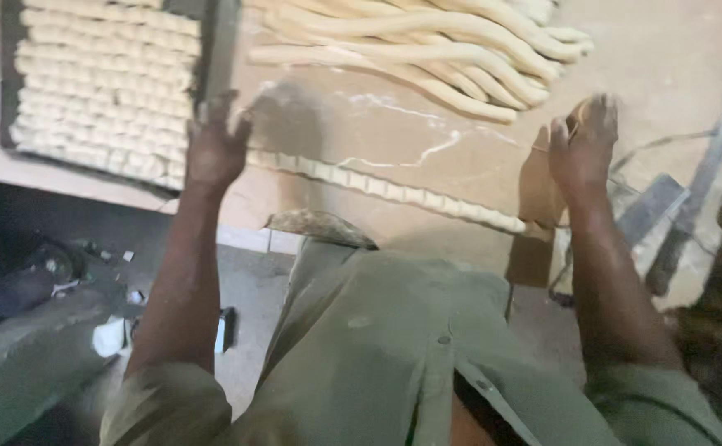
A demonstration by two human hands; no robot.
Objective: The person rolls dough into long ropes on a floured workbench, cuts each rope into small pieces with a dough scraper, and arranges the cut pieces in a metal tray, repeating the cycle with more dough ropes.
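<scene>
Far left: a tray (6, 99) full of small dough pieces (101, 91), so much already done. Next, left hand (212, 149), open and flat, touching the left end of a cut dough rope (394, 192). Rope lying on the surface (650, 49), long axis left to right, slanting slightly down. Behind: uncut ropes (427, 49) waiting. Right hand (584, 144) at the rope's right end, fingers loose, maybe gripping something thin; cannot tell.

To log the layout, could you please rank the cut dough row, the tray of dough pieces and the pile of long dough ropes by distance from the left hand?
1. Cut dough row, just right of the left hand.
2. Tray of dough pieces, to its left.
3. Pile of long dough ropes, up and right.
</scene>
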